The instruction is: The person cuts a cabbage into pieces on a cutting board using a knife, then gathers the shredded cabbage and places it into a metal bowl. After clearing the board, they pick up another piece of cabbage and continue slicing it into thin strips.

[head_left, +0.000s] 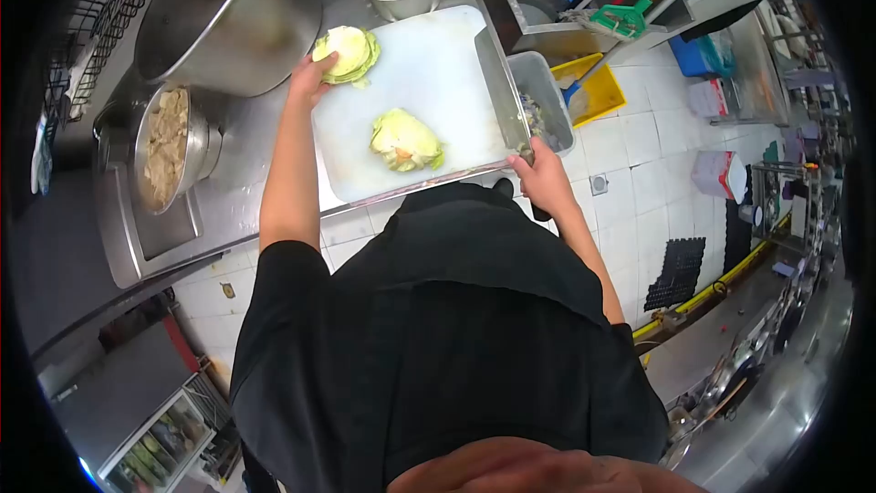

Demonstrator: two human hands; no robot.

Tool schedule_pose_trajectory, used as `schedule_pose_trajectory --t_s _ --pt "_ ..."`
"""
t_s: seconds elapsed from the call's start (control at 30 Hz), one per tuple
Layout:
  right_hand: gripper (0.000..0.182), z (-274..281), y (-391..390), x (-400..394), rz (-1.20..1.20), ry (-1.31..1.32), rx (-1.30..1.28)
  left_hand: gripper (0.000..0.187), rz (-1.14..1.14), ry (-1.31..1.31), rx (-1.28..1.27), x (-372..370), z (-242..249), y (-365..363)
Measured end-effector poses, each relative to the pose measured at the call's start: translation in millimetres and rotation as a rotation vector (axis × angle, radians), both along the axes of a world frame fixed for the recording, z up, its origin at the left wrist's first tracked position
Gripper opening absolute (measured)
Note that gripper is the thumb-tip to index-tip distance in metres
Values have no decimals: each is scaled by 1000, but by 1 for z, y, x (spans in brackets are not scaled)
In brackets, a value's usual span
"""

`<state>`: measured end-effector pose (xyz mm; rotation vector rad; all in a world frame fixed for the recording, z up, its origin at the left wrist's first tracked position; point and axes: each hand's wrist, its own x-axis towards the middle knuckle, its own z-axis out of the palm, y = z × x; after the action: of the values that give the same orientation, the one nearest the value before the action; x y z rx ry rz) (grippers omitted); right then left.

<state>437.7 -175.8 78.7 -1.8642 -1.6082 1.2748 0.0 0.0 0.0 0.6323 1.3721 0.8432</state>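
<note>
My left hand (313,76) is closed on the edge of a cut piece of cabbage (351,50), pale face up, at the upper left corner of the white cutting board (420,59). Another cabbage piece (404,140), a rounded chunk with a brownish spot, lies on the lower middle of the board. By the board's lower right corner, my right hand (542,175) is wrapped around the black handle of a large knife (502,96). Its wide blade points away from me along the board's right edge.
A metal pot (401,7) of shredded cabbage stands behind the board. To the left are a huge stockpot (265,27) and a metal bowl (196,151) of pale brownish pieces. Below the counter's right edge sit a grey bin (558,114) and a yellow container (610,94).
</note>
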Motion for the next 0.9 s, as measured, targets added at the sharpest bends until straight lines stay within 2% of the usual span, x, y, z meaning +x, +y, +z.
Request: schedule_pose_trajectory --t_s 0.07,0.1,0.17,0.23,0.3,0.37,0.4,0.47,0.5,0.57,0.6,0.7,0.9 --pt "34 13 -3 0 -1 42 -96 62 266 242 44 19 18 -22" --pt "34 6 5 -12 2 76 -80 62 268 273 64 14 39 -24" --pt "32 10 1 -4 43 45 -43 64 148 913 434 36 58 -60" --pt "31 3 0 0 57 37 -23 73 -190 342 540 35 70 -93" --pt "30 2 -1 0 77 32 1 84 -580 359 429 57 93 -122" --pt "29 13 0 -2 64 222 -157 79 -756 607 499 91 86 -141" --pt "29 18 2 -3 73 214 -156 79 -745 603 501 105 79 -147" --pt "28 23 3 -10 120 286 -191 73 -552 718 348 126 69 -157" --pt "28 23 3 -13 121 281 -197 73 -551 712 344 137 66 -164" --pt "27 22 1 -16 189 302 -245 69 -328 768 351 157 60 -181" --pt "27 23 0 -17 215 278 -253 72 -285 814 399 162 55 -185" --pt "27 25 -7 -13 283 246 -278 70 -155 766 376 171 48 -193" --pt "31 46 -16 2 338 145 -307 64 -90 718 371 171 49 -200"
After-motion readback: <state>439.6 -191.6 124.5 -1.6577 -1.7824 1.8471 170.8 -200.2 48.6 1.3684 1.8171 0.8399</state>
